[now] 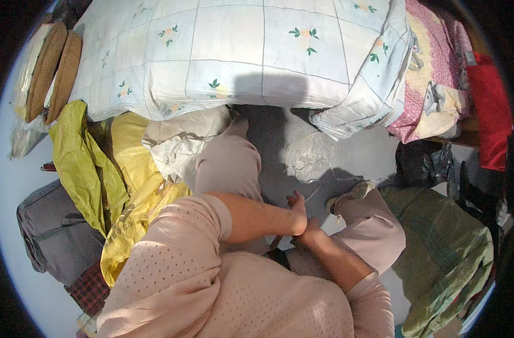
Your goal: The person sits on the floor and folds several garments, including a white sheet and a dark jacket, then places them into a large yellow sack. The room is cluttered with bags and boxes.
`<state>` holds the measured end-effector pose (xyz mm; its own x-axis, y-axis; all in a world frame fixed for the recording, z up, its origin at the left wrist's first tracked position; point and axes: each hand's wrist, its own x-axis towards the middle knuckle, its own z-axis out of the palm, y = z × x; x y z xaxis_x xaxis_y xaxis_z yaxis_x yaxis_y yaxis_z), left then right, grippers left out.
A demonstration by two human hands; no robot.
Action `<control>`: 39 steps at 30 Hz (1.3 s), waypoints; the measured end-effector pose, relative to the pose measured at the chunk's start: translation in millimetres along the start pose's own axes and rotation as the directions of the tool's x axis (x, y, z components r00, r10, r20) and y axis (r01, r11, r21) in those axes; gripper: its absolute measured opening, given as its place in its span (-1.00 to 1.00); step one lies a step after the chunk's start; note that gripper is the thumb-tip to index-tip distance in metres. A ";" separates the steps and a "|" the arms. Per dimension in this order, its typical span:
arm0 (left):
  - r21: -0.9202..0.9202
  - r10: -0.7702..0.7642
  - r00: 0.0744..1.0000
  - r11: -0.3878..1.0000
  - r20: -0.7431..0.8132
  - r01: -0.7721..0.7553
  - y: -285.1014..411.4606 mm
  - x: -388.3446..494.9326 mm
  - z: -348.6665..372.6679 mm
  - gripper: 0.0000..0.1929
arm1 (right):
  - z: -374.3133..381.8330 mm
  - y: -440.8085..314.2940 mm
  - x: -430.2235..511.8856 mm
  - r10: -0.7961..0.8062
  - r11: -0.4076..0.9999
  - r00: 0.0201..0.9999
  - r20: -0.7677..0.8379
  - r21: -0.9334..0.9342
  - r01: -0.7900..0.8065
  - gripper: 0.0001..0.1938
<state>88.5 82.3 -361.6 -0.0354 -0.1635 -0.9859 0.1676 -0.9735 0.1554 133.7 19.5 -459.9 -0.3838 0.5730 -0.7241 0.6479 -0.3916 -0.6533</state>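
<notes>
My left hand (298, 215) reaches across to the right over my lap, its back towards me and part of the fingers hidden. Close below it is my right hand (310, 233), in shadow, the two wrists nearly touching. A thin pale strand (314, 193) curves up from beside my left hand towards a clear plastic sheet or bag (305, 162) on the grey floor. Whether either hand grips the strand cannot be made out. Under the hands a dark object (279, 257) shows in part between my legs.
A bed with a checked floral sheet (227, 46) stands ahead. Yellow woven sacks (130, 139), a white bag (176, 143) and a dark grey bag (54, 228) lie left. Olive-green sacking (438, 241), a black plastic bag (424, 162) and red cloth (491, 110) are right.
</notes>
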 end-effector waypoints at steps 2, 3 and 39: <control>-0.012 0.008 1.000 1.000 -0.028 -0.008 1.8 -2.0 -5.5 -0.21 | 4.2 13.2 5.4 0.008 0.991 0.999 -0.038 0.134 -0.003 -0.43; -0.010 0.011 0.998 1.000 -0.064 -0.012 1.7 5.6 -5.2 -0.23 | 5.2 15.2 7.7 0.011 0.984 0.999 -0.047 0.176 -0.002 -0.43; -0.790 -0.842 -0.178 0.539 -0.509 -0.291 -173.2 -155.9 167.8 -0.17 | -309.6 -302.2 38.3 -0.560 0.567 0.431 -0.707 -0.707 -0.422 -0.38</control>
<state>-100.4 249.6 -224.4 0.3665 0.9303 0.0134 0.8794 -0.3510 0.3215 126.9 382.7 -221.8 -0.0632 0.9756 0.2103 0.9948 0.0447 0.0915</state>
